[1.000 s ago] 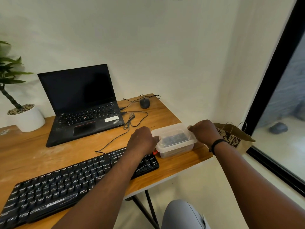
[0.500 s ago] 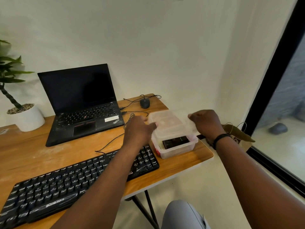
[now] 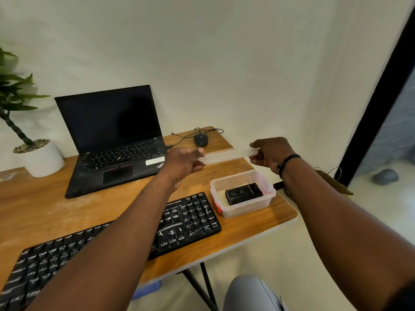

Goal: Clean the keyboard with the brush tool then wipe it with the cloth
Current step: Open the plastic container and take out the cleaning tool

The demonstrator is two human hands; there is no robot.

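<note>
left hand point(image 3: 187, 161), right hand point(image 3: 270, 154), both raised, pinching

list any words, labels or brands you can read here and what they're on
"Think", the visible start of a logo cut off by the left hand: on the laptop palm rest corner.
White sticker on the laptop: too blurred to read.
Keyboard key legends: too small to read.
Black device in the plastic container: white print, unreadable.

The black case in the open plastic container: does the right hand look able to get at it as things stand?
Probably not at once. The black case lies uncovered in the container, so the way is free, but the right hand and left hand both hold the lid above the table.
</note>
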